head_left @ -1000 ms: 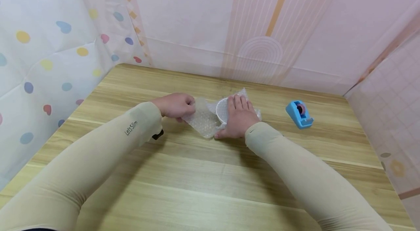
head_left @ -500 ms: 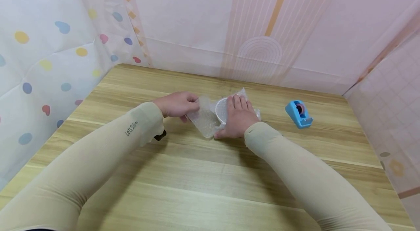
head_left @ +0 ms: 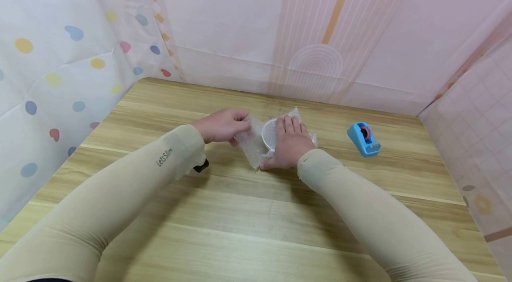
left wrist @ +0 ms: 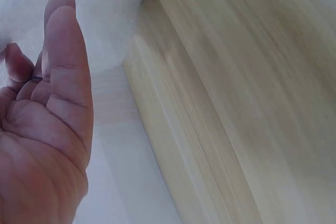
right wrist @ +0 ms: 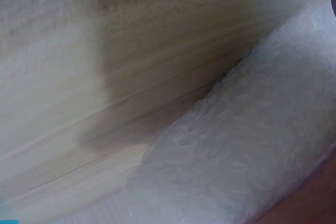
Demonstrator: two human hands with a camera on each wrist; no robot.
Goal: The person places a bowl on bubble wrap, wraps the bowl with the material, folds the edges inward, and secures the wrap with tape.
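Pinching bubble wrap [head_left: 252, 148]: left hand [head_left: 224, 125] | fingers straight, resting on round white object [head_left: 270, 134]: right hand [head_left: 294, 145]

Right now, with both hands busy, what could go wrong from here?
The left hand pinches a flap of bubble wrap; it might spring back if released. The right hand presses over the white round item, which could slip. The blue tape dispenser stands apart, so if the right hand reaches for it, the bubble wrap could loosen.
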